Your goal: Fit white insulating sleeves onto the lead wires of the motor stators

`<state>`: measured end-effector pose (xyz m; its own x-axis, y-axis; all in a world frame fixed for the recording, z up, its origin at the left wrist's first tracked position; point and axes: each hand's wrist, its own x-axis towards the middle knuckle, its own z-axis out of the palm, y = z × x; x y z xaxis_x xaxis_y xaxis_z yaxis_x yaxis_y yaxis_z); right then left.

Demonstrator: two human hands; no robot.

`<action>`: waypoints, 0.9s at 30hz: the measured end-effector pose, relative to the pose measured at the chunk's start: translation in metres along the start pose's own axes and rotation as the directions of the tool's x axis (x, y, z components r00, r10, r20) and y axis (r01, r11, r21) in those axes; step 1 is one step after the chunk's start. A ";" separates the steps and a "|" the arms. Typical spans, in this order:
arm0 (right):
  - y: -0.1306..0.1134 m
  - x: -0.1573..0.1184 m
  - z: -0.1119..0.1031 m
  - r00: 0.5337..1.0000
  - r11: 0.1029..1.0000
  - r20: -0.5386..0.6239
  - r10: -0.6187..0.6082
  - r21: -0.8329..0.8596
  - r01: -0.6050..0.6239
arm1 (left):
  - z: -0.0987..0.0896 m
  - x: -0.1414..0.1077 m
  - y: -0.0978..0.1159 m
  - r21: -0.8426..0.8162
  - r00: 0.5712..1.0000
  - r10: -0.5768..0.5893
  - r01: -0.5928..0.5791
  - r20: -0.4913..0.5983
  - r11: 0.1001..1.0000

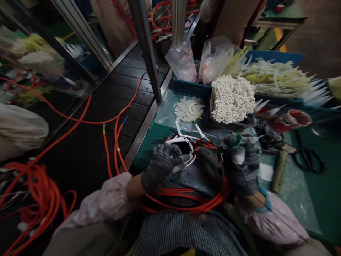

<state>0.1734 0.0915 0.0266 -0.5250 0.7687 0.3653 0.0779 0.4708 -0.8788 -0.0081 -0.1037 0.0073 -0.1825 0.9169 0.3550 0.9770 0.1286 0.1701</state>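
My left hand (163, 163), in a dark grey glove, grips the near left rim of a ring-shaped copper-wound stator (195, 154). Its thumb lies along the rim. White sleeves (202, 132) stand up from the stator, and orange and black leads (205, 143) run from it to the right. My right hand (242, 163), also gloved, is curled closed at the right of the stator, where these leads end. A green band (237, 139) shows at its fingers. What it holds is mostly hidden and too dark to name.
Right of me lie a hammer (279, 170) and black scissors (310, 156). Behind stand a bundle of white sticks (233, 99), a bin of pale strips (279, 78) and plastic bags (183, 62). Orange cables (39, 192) coil at left; a slatted conveyor (125, 85) runs past a metal post (146, 46).
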 end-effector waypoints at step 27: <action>-0.011 -0.036 0.055 0.634 0.608 0.601 -0.488 -0.288 0.740 | -0.009 0.021 -0.051 -0.848 0.934 0.053 0.297 0.355 0.439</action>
<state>0.1444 0.0352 0.0059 -0.8796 -0.0026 0.4756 -0.0976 0.9797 -0.1751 -0.0623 -0.0941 0.0144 -0.0792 0.9968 0.0145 0.2807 0.0083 0.9598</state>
